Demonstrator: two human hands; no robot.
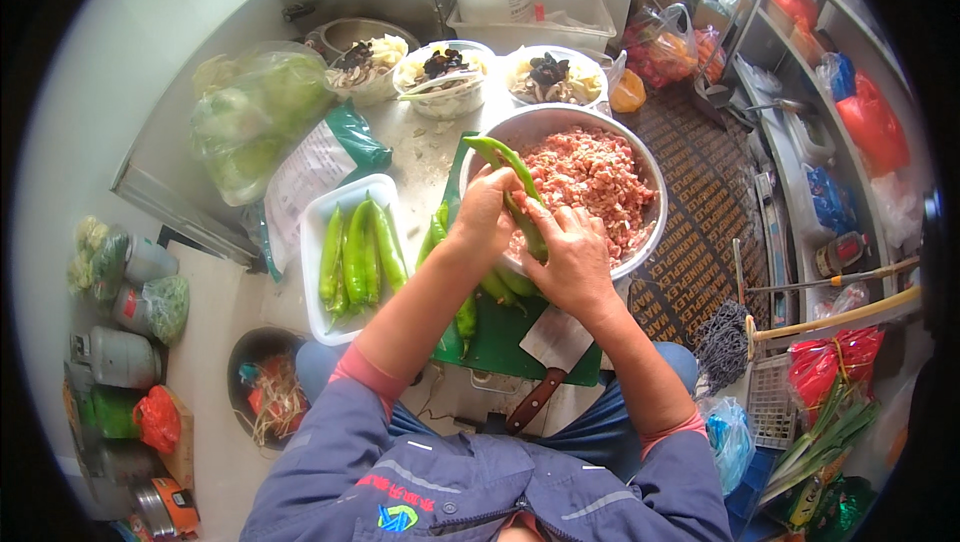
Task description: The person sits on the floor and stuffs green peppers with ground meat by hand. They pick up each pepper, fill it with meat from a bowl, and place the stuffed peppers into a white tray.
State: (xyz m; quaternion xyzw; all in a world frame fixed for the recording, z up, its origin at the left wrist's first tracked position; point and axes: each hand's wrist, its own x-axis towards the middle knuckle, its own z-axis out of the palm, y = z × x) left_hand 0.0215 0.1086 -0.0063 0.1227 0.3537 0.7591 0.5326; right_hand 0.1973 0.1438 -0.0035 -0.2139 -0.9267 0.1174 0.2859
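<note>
Over the near left part of a metal bowl (pixel 661 204) of minced meat (pixel 592 174), my left hand (pixel 484 212) grips a long green pepper (pixel 517 159) that looks slit open. My right hand (pixel 574 253) is at the lower part of the same pepper, its fingertips by the slit; whether they hold meat is hidden. More green peppers (pixel 466 317) lie on a green cutting board (pixel 502 332) beneath my forearms. A cleaver with a wooden handle (pixel 556 339) rests at the board's near right edge. Left of the board, a white tray (pixel 309 279) holds several green peppers (pixel 360 253).
Behind stand several tubs (pixel 450 103) of sliced vegetables and black fungus. Bagged green vegetables (pixel 251 114) and a green-white bag (pixel 315 167) lie at the left. A waste bin (pixel 244 362) is at the lower left, shelving (pixel 825 114) and a mop (pixel 724 347) at the right.
</note>
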